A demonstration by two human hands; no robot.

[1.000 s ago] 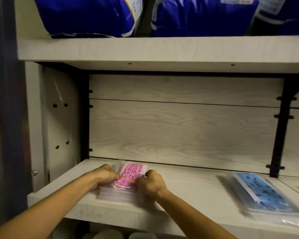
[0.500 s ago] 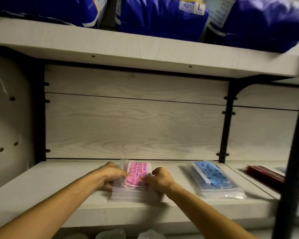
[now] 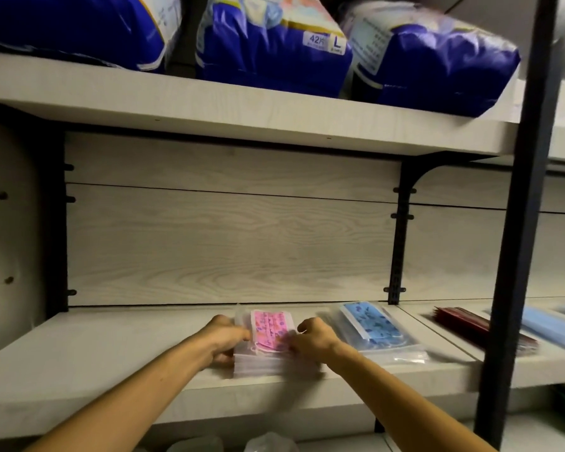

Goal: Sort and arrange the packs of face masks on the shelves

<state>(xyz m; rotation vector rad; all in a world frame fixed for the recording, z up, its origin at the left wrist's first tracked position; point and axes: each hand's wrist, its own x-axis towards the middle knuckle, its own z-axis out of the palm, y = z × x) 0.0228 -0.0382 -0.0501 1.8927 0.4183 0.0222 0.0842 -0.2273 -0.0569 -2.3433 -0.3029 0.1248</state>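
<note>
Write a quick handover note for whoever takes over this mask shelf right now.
Left hand and right hand grip the two sides of the pink mask stack on the middle shelf.
Blue patterned packs lie just right of it; dark red packs and plain blue packs lie further right.
Done: colours lie separately.
Left: square up the pink stack, let go.

The pack of pink masks point(image 3: 272, 331) carries a small dark print. To its right, the blue masks point(image 3: 371, 322) show darker blue specks. Farther right lie a dark red pack point(image 3: 470, 324) and plain light blue masks point(image 3: 552, 326). The shelf point(image 3: 111, 353) is pale grey wood-grain. Above sit deep blue bags point(image 3: 274, 60) with white panels.
</note>
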